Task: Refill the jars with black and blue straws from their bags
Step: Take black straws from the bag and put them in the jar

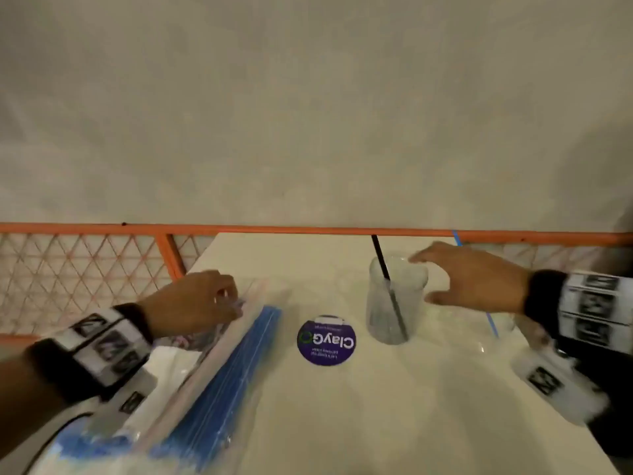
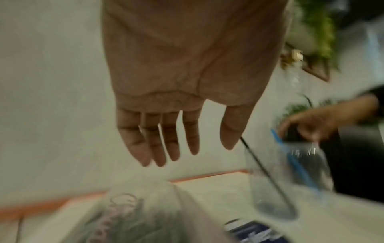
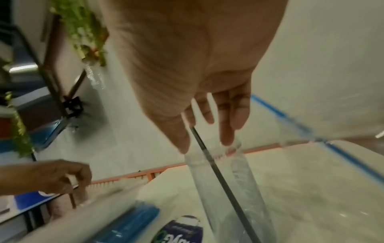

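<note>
A clear jar point(image 1: 394, 313) point(image 2: 268, 189) point(image 3: 239, 189) stands on the white table with one black straw point(image 1: 383, 265) point(image 3: 220, 174) leaning in it. My right hand point(image 1: 423, 279) point(image 3: 204, 145) is spread at its rim, thumb on the near side and fingers over the top, holding nothing. A second jar point(image 2: 307, 164) with a blue straw point(image 1: 492, 323) point(image 2: 295, 164) stands just right of it, under my right wrist. A bag of blue straws point(image 1: 239, 365) point(image 3: 133, 218) lies at the left. My left hand point(image 1: 233, 303) point(image 2: 193, 152) hangs over another clear bag point(image 2: 135, 213) with pink print, fingers straight and empty.
A round purple sticker point(image 1: 326, 341) lies on the table point(image 1: 376, 406) between the blue straw bag and the jar. An orange rail point(image 1: 308, 230) with mesh runs along the far edge, in front of a pale wall. Bare tabletop spreads in front of the jars.
</note>
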{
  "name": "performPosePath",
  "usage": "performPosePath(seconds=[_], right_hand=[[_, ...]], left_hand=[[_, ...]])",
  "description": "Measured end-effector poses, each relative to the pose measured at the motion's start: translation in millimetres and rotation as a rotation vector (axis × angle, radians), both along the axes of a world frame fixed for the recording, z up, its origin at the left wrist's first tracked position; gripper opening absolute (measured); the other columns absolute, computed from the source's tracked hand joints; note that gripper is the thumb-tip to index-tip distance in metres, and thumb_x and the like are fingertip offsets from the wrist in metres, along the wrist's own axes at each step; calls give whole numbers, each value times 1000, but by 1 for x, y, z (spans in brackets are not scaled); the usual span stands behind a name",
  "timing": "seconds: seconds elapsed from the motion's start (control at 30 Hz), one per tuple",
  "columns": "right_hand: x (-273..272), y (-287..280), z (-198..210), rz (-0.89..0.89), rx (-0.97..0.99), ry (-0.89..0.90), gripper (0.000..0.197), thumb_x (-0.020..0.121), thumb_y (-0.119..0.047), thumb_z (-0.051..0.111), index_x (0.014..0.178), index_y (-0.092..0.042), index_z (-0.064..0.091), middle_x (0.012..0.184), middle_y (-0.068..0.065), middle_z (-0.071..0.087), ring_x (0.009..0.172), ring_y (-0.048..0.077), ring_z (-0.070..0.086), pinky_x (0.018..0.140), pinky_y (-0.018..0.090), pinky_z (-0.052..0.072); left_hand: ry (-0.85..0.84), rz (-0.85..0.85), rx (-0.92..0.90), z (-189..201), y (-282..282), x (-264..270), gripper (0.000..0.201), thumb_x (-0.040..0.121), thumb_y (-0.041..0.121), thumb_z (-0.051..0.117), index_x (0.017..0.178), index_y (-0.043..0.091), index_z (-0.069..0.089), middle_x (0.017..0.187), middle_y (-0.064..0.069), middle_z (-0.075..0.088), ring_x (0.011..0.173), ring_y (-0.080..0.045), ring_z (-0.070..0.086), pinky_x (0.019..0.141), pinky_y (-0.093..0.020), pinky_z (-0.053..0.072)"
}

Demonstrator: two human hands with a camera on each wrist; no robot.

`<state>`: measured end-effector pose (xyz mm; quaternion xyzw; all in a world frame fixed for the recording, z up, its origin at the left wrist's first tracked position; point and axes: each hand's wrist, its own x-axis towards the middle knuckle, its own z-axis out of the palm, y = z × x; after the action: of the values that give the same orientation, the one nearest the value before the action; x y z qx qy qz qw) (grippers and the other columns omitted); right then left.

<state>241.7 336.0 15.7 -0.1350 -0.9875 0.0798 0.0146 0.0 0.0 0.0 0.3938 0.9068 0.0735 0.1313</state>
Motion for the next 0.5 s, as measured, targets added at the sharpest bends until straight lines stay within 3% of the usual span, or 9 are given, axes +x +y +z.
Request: performPosePath(seconds=[0.07,0.13,0.2,0.27,0.4,0.5], right_hand=[[-15,-4,-26,-118,46,55,61,83,-38,66,137,-28,41,134,-4,47,112,18,56,96,32,44],[-28,-8,-49,-177,57,30,39,88,-32,60,126,-28,51,126,1,56,97,20,59,84,27,44],[-34,-14,-63,-206,39,73,9,90,-24,55,96,-28,60,109,2,64,84,18,54,74,27,40],[-31,-20,-67,-193,35,119,15,90,-18,54,78,-26,58,97,0,65,82,18,54,71,27,38],[-18,-39,-64,-149,42,91,12,90,-16,54,79,-20,60,94,-1,62,85,19,53,73,28,38],[-4,-56,-61,-116,51,76,11,90,-17,54,81,-20,60,91,-4,58,82,17,53,72,26,37]], left_hand=[[326,47,-147,-28,14,4,43,87,57,58,115,25,55,112,1,53,97,-17,56,82,-33,50],[401,112,-291,-50,25,12,56,84,56,59,124,18,50,121,-5,53,107,-24,57,83,-35,49],[400,150,-301,-62,28,22,48,84,41,62,122,13,55,122,-7,59,107,-25,60,83,-35,50],[445,164,-284,-61,28,33,35,87,24,56,120,11,59,120,-10,64,108,-27,62,82,-34,50],[608,100,-292,-48,24,58,28,89,10,48,111,7,63,113,-13,67,101,-30,66,72,-34,49],[673,76,-278,-39,13,67,24,91,11,48,109,7,64,111,-13,67,99,-31,66,74,-36,52]])
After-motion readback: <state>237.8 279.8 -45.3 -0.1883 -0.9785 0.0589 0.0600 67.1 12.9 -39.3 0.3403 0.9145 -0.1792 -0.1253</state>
